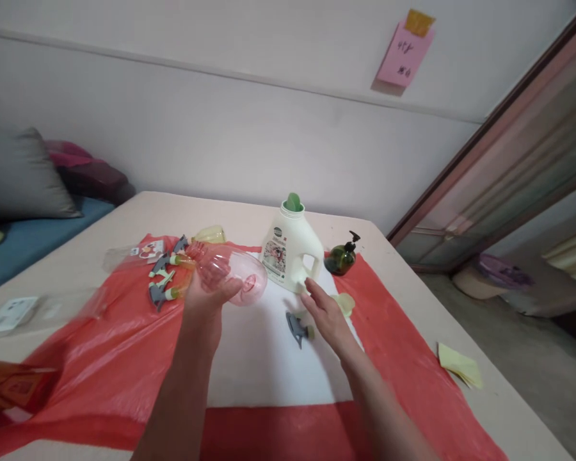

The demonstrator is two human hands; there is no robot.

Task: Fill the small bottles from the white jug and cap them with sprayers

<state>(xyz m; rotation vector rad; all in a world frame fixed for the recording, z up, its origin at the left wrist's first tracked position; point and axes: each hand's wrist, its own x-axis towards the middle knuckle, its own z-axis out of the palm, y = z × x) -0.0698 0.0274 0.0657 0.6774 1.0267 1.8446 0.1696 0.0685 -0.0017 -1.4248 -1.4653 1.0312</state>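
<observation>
Head view: pink bottle [244, 267] in left hand [207, 299]

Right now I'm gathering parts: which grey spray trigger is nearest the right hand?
The grey spray trigger on the white sheet, beside the right hand; the other triggers cluster on the red plastic, left of the left hand.

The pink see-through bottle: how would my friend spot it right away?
Find the table with the red-and-white covering. Above it, the left hand holds the bottle sideways, neck toward the picture's left. Unlike the big white jug beside it, it's see-through pink.
</observation>
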